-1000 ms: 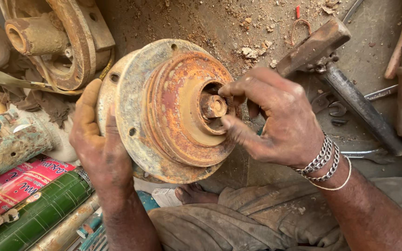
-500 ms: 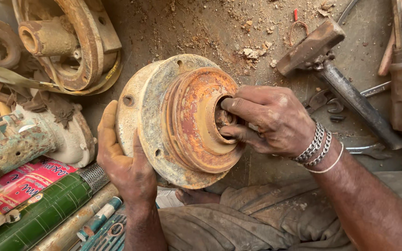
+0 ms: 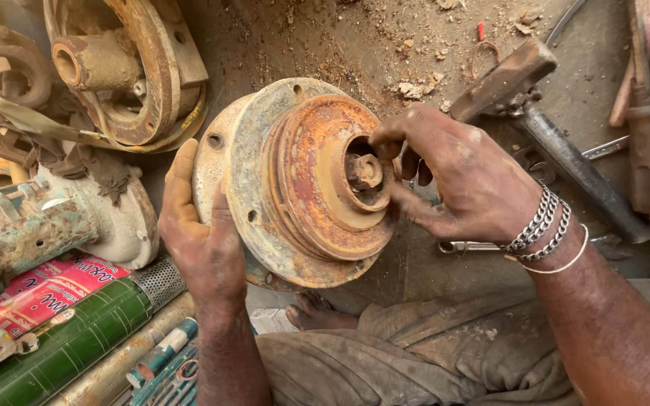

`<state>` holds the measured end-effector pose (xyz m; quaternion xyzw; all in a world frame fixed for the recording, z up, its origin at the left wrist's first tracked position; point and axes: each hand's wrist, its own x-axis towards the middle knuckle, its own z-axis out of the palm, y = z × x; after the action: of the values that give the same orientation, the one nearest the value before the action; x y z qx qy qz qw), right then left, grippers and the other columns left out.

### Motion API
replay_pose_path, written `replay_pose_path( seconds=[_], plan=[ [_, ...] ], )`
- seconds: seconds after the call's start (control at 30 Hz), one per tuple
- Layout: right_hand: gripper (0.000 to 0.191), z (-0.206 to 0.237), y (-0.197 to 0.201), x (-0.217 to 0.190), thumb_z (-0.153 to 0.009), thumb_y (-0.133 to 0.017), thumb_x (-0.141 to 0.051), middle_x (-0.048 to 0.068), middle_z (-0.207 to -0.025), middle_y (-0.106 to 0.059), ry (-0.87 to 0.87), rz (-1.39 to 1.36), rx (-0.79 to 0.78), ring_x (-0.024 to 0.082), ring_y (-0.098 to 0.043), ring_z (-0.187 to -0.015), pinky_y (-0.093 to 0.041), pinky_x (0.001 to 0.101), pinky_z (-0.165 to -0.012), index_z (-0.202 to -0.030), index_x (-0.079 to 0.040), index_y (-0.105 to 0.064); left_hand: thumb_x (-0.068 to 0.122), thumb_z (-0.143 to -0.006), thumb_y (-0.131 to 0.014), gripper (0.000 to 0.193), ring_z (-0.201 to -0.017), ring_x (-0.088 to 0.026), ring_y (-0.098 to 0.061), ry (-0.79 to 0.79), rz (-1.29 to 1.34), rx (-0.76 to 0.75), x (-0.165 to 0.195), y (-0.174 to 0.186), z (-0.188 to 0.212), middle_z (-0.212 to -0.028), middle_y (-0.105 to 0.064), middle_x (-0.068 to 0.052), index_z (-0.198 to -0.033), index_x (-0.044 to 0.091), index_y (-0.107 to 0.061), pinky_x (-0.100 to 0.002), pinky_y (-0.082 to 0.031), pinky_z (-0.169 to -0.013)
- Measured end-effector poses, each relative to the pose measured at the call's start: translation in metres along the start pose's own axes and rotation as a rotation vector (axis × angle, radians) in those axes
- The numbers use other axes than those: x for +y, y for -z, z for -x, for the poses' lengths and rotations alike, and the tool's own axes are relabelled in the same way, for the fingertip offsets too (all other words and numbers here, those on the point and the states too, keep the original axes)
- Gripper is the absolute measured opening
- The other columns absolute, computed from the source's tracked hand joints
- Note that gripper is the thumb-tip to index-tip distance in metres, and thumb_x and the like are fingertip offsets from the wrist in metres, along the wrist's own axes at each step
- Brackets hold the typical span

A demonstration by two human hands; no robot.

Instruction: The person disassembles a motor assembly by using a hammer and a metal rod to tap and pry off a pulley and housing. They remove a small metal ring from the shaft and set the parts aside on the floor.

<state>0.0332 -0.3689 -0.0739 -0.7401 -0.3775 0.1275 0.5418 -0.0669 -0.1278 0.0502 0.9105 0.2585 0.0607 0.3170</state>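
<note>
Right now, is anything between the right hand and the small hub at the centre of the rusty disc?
Nothing visible. The right hand is already at the rusty disc, fingertips around the small hub in its recess. The left hand grips the disc's rim.

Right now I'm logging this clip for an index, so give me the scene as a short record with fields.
Setting: dirt floor strewn with rusty parts
Main thing: rusty round hub, tilted on edge
Left hand: grips the hub's rim from beneath
Right hand: fingers at the small centre nut
Wrist: metal bracelets
Nearby right: hammer, wrench
Nearby left: green cylinder, rusty wheel part
</note>
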Motion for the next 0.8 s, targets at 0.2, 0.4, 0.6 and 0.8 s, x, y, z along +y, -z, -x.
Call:
replay_pose_path(
  seconds=[0.2, 0.4, 0.6, 0.8],
  plan=[
    [0.043, -0.003, -0.005, 0.001, -0.091, -0.068, -0.019, 0.010, -0.124, -0.064, -0.444, 0.138, -0.305, 0.026, -0.067, -0.074, -0.057, 0.0391, -0.063, -0.132, -0.013, -0.057, 0.015, -0.105, -0.064, 0.048, -0.132, -0.026, -0.060, -0.036, 0.049, 0.005, 0.001, -0.001, -0.005, -0.143, -0.062, -0.020, -0.145, -0.008, -0.055, -0.037, -0.047, -0.118],
    [0.043, 0.001, -0.004, -0.006, -0.083, -0.074, -0.018, 0.017, -0.110, -0.066, -0.286, 0.064, -0.080, 0.040, -0.069, -0.089, -0.057, 0.0483, -0.073, -0.121, -0.004, -0.059, 0.016, -0.106, -0.065, 0.048, -0.132, -0.024, -0.059, -0.051, -0.006, -0.003, -0.001, 0.000, -0.004, -0.142, -0.061, -0.019, -0.145, -0.009, -0.054, -0.037, -0.046, -0.117],
    [0.044, -0.001, -0.002, -0.011, -0.083, -0.075, -0.019, 0.018, -0.114, -0.067, -0.276, 0.082, -0.054, 0.040, -0.069, -0.088, -0.057, 0.0484, -0.073, -0.121, -0.004, -0.060, 0.016, -0.105, -0.064, 0.049, -0.132, -0.024, -0.059, -0.012, 0.056, -0.005, 0.001, -0.001, -0.003, -0.142, -0.060, -0.019, -0.146, -0.009, -0.053, -0.037, -0.047, -0.117],
    [0.041, -0.004, -0.002, -0.013, -0.084, -0.073, -0.019, 0.017, -0.112, -0.067, -0.314, 0.074, -0.084, 0.038, -0.070, -0.087, -0.057, 0.0482, -0.073, -0.120, -0.005, -0.060, 0.014, -0.104, -0.062, 0.049, -0.134, -0.025, -0.060, -0.029, -0.027, -0.002, 0.003, 0.000, -0.002, -0.144, -0.062, -0.020, -0.147, -0.009, -0.053, -0.038, -0.047, -0.118]
  ],
)
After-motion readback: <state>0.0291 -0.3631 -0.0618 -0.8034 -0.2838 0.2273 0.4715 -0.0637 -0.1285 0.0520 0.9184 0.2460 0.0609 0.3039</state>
